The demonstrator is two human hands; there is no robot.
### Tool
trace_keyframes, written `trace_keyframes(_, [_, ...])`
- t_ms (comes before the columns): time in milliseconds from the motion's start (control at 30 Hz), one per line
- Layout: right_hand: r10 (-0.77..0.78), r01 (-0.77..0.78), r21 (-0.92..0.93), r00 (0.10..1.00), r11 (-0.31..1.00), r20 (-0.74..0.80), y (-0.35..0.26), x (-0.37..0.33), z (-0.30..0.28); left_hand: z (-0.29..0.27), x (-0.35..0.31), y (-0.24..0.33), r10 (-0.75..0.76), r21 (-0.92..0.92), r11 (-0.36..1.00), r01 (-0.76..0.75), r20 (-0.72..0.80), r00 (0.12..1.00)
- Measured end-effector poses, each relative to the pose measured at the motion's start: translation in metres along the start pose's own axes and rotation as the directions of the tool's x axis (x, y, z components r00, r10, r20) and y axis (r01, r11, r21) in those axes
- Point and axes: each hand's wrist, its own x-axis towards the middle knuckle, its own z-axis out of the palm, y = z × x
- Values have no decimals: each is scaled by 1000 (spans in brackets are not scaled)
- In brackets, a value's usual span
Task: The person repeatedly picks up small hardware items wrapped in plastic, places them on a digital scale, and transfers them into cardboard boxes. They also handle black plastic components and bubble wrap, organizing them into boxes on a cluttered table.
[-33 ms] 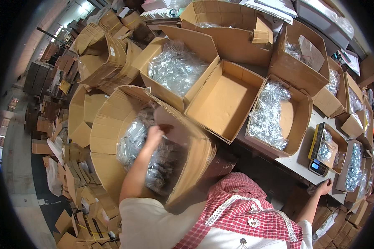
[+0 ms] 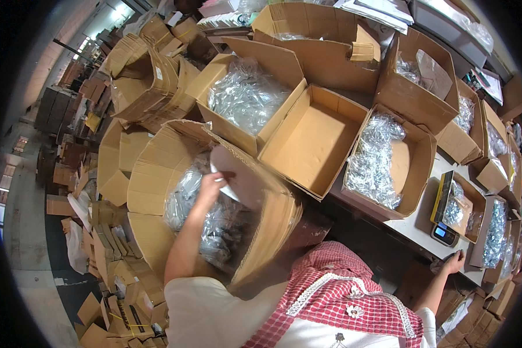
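My left hand [image 2: 210, 187] is inside a large open cardboard box [image 2: 148, 181], its fingers closed on a thin white sheet [image 2: 228, 188]. Beneath that hand lies a heap of clear plastic packets [image 2: 187, 194] with silvery contents. Far to the right, my right hand [image 2: 455, 263] is at the front edge of the white table [image 2: 412, 225], close to a small scale [image 2: 442, 233]. Its fingers are curled, and whatever is in them is too small to make out.
A shallow carton [image 2: 313, 142] stands beside the large box. Around it are a carton of clear packets [image 2: 246, 95] and another packet-filled carton [image 2: 377, 159]. More cartons line the table at right. Flattened and open cardboard [image 2: 119, 278] crowds the floor at left.
My left hand has shifted slightly left and up inside the box. The white sheet in its fingers now shows much more. My right hand stays at the table edge.
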Motion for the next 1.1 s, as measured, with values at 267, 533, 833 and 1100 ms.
trace_keyframes(267, [316, -430, 648, 903, 629, 293, 62, 40, 15, -2, -41, 68, 45, -647, 762, -17, 27, 999])
trace_keyframes(533, [208, -443, 672, 891, 593, 403, 89, 33, 9, 10, -2, -76, -399, 995, 93, -44, 78, 913])
trace_keyframes(833, [315, -374, 727, 922, 575, 225, 91, 27, 41, -16, 37, -228, -448, 392, 761, 518, -260, 855])
trace_keyframes(1100, [-492, 510, 215, 860, 833, -137, 119, 34, 37, 0, -21, 12, -146, -97, 983, 157, 113, 983])
